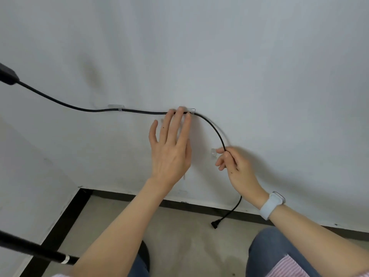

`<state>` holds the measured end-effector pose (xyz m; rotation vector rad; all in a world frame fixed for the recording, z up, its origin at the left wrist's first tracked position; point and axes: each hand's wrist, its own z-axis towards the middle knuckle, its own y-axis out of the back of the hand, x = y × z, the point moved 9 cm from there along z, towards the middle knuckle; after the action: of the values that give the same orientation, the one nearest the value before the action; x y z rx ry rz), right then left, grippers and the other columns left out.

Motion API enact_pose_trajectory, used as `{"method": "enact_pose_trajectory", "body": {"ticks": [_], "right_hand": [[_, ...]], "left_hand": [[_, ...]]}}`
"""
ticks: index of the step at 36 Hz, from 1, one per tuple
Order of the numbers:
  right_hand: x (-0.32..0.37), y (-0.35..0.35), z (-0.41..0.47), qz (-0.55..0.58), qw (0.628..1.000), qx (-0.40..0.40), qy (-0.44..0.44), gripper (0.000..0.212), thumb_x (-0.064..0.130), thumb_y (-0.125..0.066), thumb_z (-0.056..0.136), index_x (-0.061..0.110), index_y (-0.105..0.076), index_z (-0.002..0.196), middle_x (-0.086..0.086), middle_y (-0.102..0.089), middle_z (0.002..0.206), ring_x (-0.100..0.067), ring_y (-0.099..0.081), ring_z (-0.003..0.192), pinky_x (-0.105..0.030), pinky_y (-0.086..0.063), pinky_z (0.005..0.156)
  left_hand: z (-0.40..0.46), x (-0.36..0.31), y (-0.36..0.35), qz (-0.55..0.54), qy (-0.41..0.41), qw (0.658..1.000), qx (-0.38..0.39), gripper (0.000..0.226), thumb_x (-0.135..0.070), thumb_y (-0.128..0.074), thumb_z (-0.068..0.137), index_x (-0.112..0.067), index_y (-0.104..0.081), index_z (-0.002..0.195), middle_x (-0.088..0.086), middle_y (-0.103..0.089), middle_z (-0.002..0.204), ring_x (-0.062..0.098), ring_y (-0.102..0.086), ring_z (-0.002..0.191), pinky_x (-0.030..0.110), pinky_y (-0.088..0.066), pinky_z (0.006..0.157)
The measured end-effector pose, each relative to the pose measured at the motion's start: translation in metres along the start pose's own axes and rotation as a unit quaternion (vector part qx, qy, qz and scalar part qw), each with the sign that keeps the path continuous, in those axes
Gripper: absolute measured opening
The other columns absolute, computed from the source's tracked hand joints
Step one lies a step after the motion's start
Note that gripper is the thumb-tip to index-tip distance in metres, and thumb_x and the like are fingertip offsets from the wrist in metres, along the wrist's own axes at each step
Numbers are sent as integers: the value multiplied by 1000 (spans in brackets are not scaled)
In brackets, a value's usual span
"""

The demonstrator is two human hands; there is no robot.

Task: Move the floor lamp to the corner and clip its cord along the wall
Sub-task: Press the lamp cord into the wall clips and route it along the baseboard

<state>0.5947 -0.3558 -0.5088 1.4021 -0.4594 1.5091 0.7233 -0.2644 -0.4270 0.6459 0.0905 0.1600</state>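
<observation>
Pressing flat with straight fingers, the left hand (pixel 169 144) is seating the cord (pixel 143 112) into the second clip (pixel 190 110) on the wall (pixel 239 56); the right hand (pixel 231 160) is pinching the slack, risking yanking that clip loose.

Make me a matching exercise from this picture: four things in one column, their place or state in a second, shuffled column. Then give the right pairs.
Things
1. left hand
2. right hand
3. cord's plug
4. left clip

States
A. hangs loose near the black baseboard
B. fingers straight, pressing the cord at the middle clip
C. on the wall, cord already running through it
D. grip pinches the cord beside the lower clip

Pairs: 1-B, 2-D, 3-A, 4-C
</observation>
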Motion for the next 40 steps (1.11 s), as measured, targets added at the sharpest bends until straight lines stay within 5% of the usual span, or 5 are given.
{"method": "enact_pose_trajectory", "body": {"ticks": [7,14,25,32,40], "right_hand": [[-36,-11,-8,131,987,-5,-89,19,15,-50,92,17,-60,76,1,-65,65,-16,-61,63,-28,-53,71],[-52,-20,-1,167,975,-35,-139,23,23,-62,84,5,-62,71,4,-62,49,-13,-48,37,-20,-47,48],[-56,-9,-4,120,977,-131,-115,26,37,-64,81,19,-59,63,5,-60,44,-9,-46,35,-14,-40,41],[-74,7,-23,128,976,-162,-75,10,21,-60,87,24,-58,77,2,-62,62,-3,-53,49,-9,-44,52],[-112,-12,-32,156,961,-135,-183,15,23,-56,89,16,-63,78,3,-55,56,-2,-45,46,-19,-44,59]], "left_hand": [[-11,0,-15,17,7,1000,-8,63,-3,-47,81,-14,-28,140,10,-16,148,27,-14,140,59,-16,110],[-32,-5,-30,-34,15,999,-4,67,-3,-50,80,-17,-24,141,12,-13,148,30,-12,141,59,-16,111],[-52,-25,-63,-2,-66,997,49,65,-4,-47,83,-20,-24,142,12,-12,149,30,-11,140,61,-19,110],[-53,-24,-66,13,-84,996,27,68,-1,-45,82,-24,-24,143,11,-11,149,31,-11,140,62,-18,109],[-53,-27,-68,-17,-60,998,11,75,3,-49,76,-26,-27,142,12,-11,149,30,-7,141,64,-15,108]]}}
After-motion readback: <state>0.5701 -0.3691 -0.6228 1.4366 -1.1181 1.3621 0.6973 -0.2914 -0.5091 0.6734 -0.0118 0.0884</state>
